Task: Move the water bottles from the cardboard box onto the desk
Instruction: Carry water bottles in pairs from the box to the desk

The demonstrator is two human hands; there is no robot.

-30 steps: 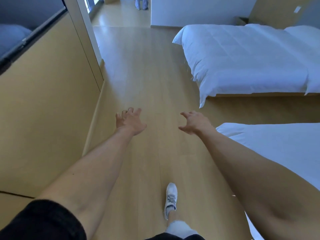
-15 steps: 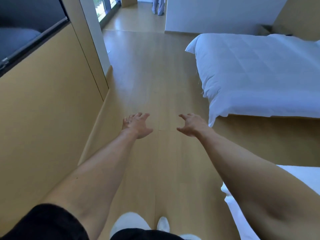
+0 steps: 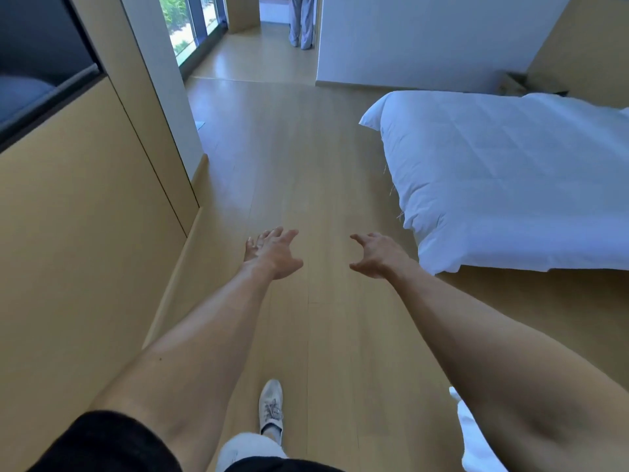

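While both arms reach over pale wooden floor, left hand and right hand hang spread, empty.

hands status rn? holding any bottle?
Left hand: open, fingers spread, holding nothing.
Right hand: open, fingers curled, holding nothing.
No bottle in view.

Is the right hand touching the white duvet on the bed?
Apart. The head view shows bare wooden floor between the right hand and the white duvet.
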